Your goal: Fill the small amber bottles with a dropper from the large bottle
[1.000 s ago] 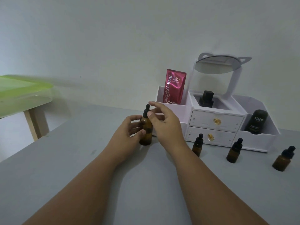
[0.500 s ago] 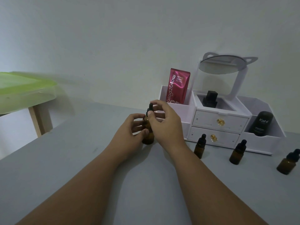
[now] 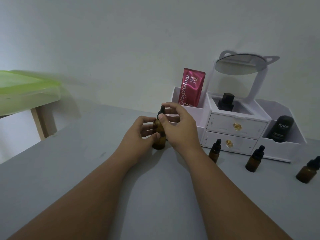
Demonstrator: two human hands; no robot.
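Both forearms reach in from the near edge of the grey table (image 3: pixel 69 170). Left hand (image 3: pixel 138 134) curls round the body of the large amber bottle (image 3: pixel 159 135), which stands upright approx. mid-table. Right hand (image 3: pixel 180 125) pinches its black dropper cap (image 3: pixel 161 110) w/ thumb and fingertips. To the right stand three small amber bottles (image 3: pixel 214 153) (image 3: pixel 254 161) (image 3: pixel 308 172), caps on, in a row towards the right edge. Behind them, at the far edge, sits a white organiser (image 3: pixel 233 129) w/ two drawers, a red sachet (image 3: pixel 191 87) and a black Kahf tube (image 3: pixel 281 129).
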